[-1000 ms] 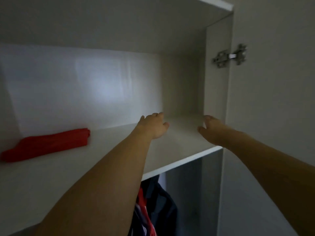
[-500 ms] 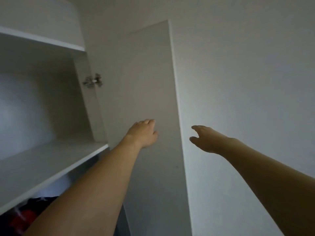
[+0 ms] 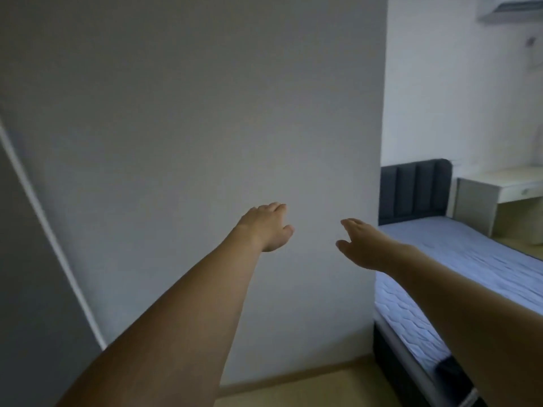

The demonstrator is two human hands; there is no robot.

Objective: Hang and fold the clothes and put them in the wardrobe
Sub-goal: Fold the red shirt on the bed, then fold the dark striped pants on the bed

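Observation:
Both my arms are stretched out in front of me in mid-air. My left hand point(image 3: 269, 226) is empty, its fingers loosely extended, in front of a plain grey wall. My right hand point(image 3: 363, 245) is empty too, fingers relaxed, a short way to the right of the left one. Only the open wardrobe door point(image 3: 26, 259) shows, as a dark panel with a pale edge at the far left. No clothes are in view.
A bed with a blue-grey mattress point(image 3: 458, 265) and a dark padded headboard point(image 3: 414, 190) stands at the right. Beyond it is a pale desk point(image 3: 499, 189). A grey wall point(image 3: 205, 113) fills the middle, and wood-coloured floor point(image 3: 308, 389) shows below.
My view has swung right, away from the wardrobe shelf with the folded red garment, past the open door to the wall and bed. Both hands stayed outstretched and empty.

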